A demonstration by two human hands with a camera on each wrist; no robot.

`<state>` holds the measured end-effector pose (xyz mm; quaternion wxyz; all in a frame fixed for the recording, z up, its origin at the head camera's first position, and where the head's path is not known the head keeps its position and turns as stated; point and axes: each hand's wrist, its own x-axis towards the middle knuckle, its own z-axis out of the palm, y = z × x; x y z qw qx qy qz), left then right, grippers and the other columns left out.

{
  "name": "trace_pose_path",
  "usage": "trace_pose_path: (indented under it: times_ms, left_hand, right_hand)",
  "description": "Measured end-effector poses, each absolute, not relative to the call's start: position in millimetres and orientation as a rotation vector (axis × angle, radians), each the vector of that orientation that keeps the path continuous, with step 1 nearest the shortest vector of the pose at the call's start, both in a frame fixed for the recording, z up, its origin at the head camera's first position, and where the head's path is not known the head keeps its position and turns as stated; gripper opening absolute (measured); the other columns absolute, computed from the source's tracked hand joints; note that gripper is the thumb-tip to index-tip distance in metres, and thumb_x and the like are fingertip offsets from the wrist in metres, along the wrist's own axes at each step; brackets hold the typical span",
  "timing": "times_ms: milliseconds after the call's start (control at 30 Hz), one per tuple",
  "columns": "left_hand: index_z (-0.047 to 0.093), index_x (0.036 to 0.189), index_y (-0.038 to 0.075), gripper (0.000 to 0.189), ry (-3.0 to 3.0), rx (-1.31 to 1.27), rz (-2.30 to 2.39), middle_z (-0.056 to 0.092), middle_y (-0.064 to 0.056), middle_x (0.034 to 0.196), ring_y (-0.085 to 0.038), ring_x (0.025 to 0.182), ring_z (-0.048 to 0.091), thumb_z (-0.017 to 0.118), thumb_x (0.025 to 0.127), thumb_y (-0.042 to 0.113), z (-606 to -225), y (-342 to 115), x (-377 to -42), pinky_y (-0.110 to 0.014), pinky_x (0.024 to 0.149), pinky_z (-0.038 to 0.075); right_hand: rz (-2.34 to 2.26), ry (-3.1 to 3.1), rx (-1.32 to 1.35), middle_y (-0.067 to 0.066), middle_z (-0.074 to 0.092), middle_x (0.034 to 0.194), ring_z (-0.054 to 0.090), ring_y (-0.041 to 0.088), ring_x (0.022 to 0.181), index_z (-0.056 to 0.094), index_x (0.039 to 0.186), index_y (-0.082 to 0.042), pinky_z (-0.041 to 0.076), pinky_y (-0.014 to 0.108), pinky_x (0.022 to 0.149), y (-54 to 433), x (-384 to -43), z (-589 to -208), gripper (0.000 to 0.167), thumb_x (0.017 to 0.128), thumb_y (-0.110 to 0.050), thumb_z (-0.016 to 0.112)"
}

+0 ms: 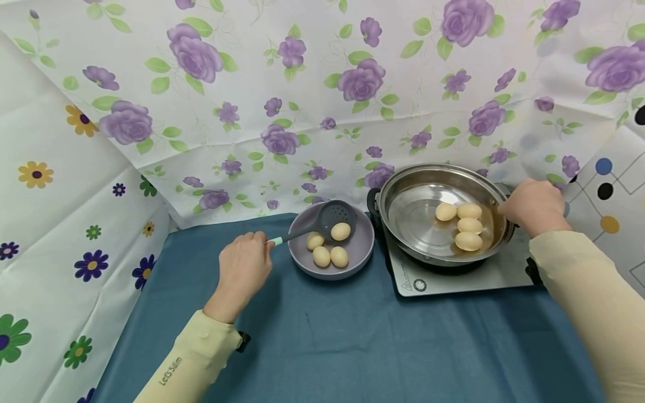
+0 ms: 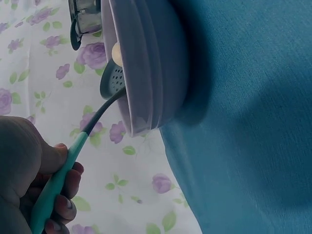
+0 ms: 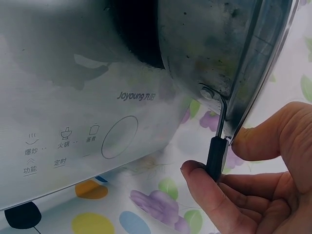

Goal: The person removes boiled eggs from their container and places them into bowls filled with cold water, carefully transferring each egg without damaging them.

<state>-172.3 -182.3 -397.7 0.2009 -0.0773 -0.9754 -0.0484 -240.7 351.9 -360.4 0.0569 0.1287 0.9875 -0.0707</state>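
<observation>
My left hand [image 1: 245,268] grips the green handle of a grey slotted ladle [image 1: 330,211], fingers wrapped round it in the left wrist view. An egg [image 1: 340,231] sits in the ladle's perforated head, which is over the inside of a mauve bowl [image 1: 364,252]. Three more eggs [image 1: 321,257] lie in that bowl. On the right, my right hand [image 1: 536,207] holds the steel pot [image 1: 410,218] by its black side handle [image 3: 217,157], thumb at the rim and fingers below. Several eggs [image 1: 469,225] lie in the pot's right half.
Beneath the pot is a flat silver induction cooker [image 1: 468,282] with a printed control panel. The pot's other black handle [image 1: 373,201] points toward the bowl. A blue cloth [image 1: 322,347] covers the table. Flowered sheets [image 1: 302,117] hang behind and to the left.
</observation>
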Motion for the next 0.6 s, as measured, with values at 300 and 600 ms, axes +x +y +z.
trace_pose_path:
  times_ms: [300, 600]
  left_hand:
    - [0.057, 0.069, 0.01, 0.026, -2.641, -0.265, -0.081, 0.041, 0.0, 0.055, -0.016, 0.046, 0.038, 0.064, 0.089, 0.026, -399.0, -185.6, -171.9, -0.028, 0.04, 0.028]
    - [0.055, 0.067, 0.009, 0.027, -2.57, -0.328, 0.029, 0.041, -0.002, 0.055, -0.018, 0.048, 0.038, 0.066, 0.087, 0.023, -399.4, -188.7, -171.5, -0.029, 0.043, 0.028]
  right_hand:
    - [-0.235, 2.997, 0.402, 0.022, 0.057, 0.071, 0.054, 0.033, 0.06, 0.056, 0.068, -0.001, 0.043, 0.037, 0.042, 350.0, -240.2, -361.5, 0.038, 0.078, -0.037, 0.059]
    - [-0.218, 3.038, 0.386, 0.027, 0.058, 0.075, 0.055, 0.038, 0.065, 0.059, 0.07, 0.004, 0.043, 0.039, 0.043, 352.1, -241.4, -362.2, 0.039, 0.075, -0.035, 0.061]
